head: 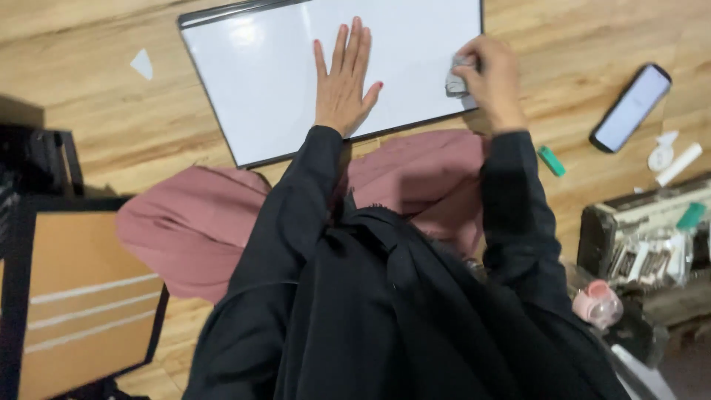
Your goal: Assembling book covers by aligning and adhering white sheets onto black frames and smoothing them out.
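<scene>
Left hand (342, 83) is laid flat, fingers spread, on the whiteboard (274, 74), which lies on the wood floor (96, 111). Right hand (490, 83) is clenched on a crumpled cloth (456, 80) at the board's R edge. Board should be kept pinned w/ steady pressure; overlapping strokes are advised.

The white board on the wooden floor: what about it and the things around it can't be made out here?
Head view only:
- White board with dark frame: top cut off by the picture's edge.
- Crumpled grey wad: mostly hidden inside the right hand; material unclear.
- Board under the flat left hand: covered.
- Small packets in the dark box: too small and blurred.
</scene>
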